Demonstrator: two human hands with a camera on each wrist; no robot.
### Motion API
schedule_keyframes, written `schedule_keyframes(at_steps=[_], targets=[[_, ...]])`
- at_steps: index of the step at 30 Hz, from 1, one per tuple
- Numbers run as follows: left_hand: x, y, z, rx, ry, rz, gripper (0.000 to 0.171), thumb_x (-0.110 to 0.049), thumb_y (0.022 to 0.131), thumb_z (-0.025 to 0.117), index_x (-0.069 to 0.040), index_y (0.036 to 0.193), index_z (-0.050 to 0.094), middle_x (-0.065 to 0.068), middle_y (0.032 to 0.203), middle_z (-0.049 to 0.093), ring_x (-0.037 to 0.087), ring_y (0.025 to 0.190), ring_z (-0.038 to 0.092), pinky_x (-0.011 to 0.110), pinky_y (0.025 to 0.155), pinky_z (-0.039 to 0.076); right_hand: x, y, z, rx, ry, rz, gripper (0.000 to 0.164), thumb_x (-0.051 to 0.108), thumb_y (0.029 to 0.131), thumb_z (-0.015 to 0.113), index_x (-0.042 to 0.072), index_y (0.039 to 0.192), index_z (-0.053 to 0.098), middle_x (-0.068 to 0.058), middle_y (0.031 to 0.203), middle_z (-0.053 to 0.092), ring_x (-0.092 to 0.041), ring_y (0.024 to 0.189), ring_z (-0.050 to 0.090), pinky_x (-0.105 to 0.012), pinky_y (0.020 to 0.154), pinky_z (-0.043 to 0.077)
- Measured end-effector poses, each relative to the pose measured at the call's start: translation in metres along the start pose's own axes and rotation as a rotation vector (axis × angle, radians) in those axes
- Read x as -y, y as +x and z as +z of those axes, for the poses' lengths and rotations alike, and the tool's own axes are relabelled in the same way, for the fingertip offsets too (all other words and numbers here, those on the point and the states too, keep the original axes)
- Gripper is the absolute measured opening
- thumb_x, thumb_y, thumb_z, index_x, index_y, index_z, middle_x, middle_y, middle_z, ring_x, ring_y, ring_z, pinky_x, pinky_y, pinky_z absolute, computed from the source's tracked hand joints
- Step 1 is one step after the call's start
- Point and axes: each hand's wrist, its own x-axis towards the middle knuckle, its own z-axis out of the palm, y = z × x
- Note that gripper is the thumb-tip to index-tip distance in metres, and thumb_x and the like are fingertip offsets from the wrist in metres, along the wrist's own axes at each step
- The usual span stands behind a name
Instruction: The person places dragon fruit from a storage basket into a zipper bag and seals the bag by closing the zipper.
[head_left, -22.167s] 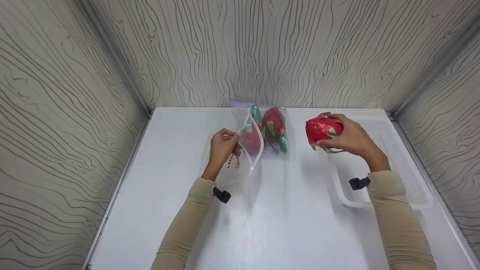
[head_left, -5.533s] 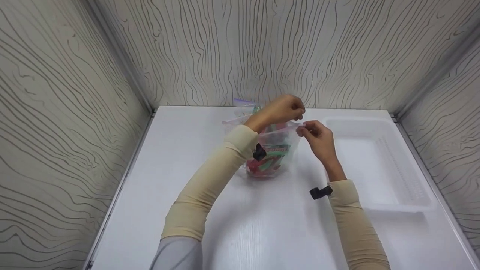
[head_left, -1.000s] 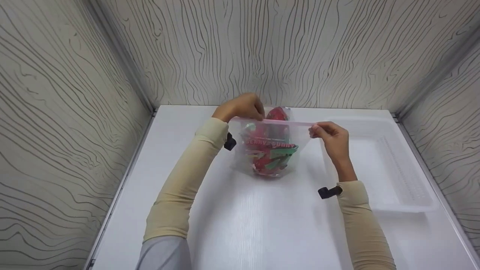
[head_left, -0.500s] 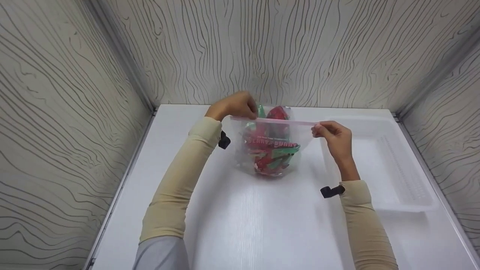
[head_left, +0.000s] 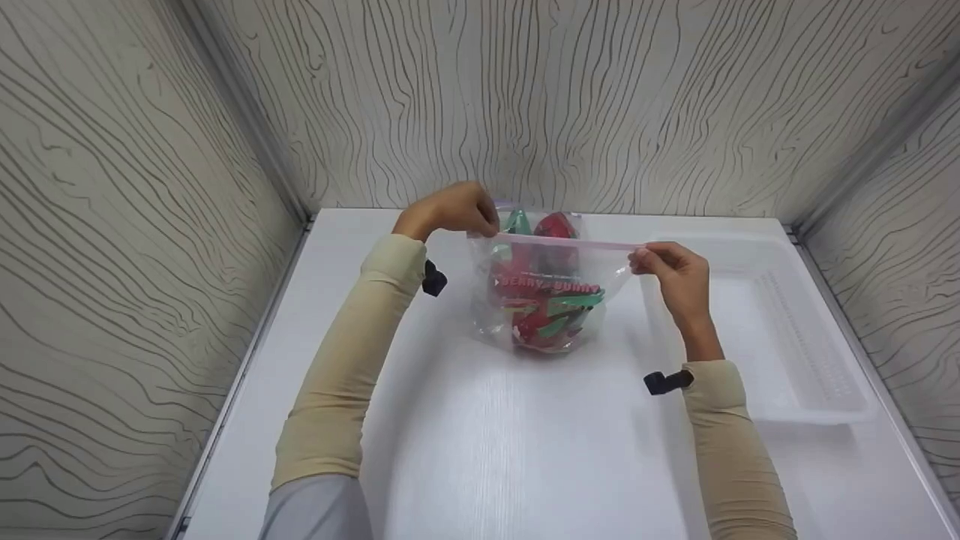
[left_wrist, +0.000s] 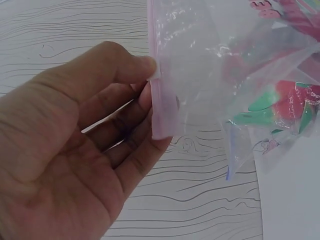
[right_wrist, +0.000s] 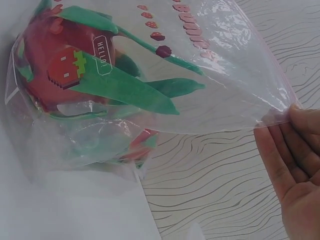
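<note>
A clear zip bag (head_left: 611, 262) printed with red lettering hangs stretched between both hands, its pink zip strip (head_left: 562, 242) drawn straight across the top. Inside it shows a red dragon fruit (right_wrist: 37, 75) with long green leaf scales. My left hand (head_left: 454, 208) pinches the strip near its left end; the left wrist view has the thumb on a small whitish slider (left_wrist: 156, 74), with the strip's pink end below it. At the opposite top corner, my right hand (head_left: 677, 279) pinches the bag between thumb and fingers.
Behind the held bag lies another clear bag with a purple zip edge (left_wrist: 229, 160) and red dragon fruit (head_left: 556, 225) in it. A white plastic basket (head_left: 750, 412) stands at the table's right. Patterned walls (head_left: 525, 105) enclose the white table (head_left: 480, 450).
A dragon fruit held earlier in the right hand is now inside the bag. Over the last second my left hand has slid leftward along the zip strip, while the right hand has shifted slightly right.
</note>
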Motion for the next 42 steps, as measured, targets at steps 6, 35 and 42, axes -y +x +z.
schedule_keyframes(at_steps=[6, 35, 42], targets=[[0.005, -0.004, -0.006, 0.001, -0.011, -0.015, 0.011, -0.015, 0.096, 0.074, -0.006, 0.096, 0.080, 0.006, 0.096, 0.070, 0.024, 0.088, 0.066, 0.036, 0.083, 0.060, -0.003, 0.000, -0.004, -0.011, 0.011, 0.010, 0.022, 0.007, 0.102, 0.071, -0.014, 0.110, 0.073, 0.003, 0.091, 0.079, -0.009, 0.085, 0.077, -0.023, 0.082, 0.064], [0.059, -0.021, 0.043, -0.151, -0.462, 0.067, 0.030, -0.027, 0.104, 0.068, -0.003, 0.121, 0.074, 0.019, 0.121, 0.073, 0.035, 0.109, 0.069, 0.046, 0.096, 0.062, -0.008, -0.009, 0.005, -0.065, 0.056, 0.004, 0.022, 0.008, 0.100, 0.074, -0.012, 0.110, 0.072, -0.002, 0.092, 0.077, -0.012, 0.085, 0.075, -0.026, 0.082, 0.065], [0.072, -0.029, 0.081, -0.235, -0.581, 0.087, 0.038, -0.034, 0.100, 0.073, -0.008, 0.128, 0.070, 0.010, 0.120, 0.069, 0.035, 0.120, 0.064, 0.052, 0.107, 0.056, -0.008, -0.011, 0.005, -0.072, 0.059, 0.008, 0.023, 0.010, 0.101, 0.073, -0.011, 0.111, 0.072, -0.004, 0.093, 0.076, -0.012, 0.086, 0.074, -0.026, 0.083, 0.064]])
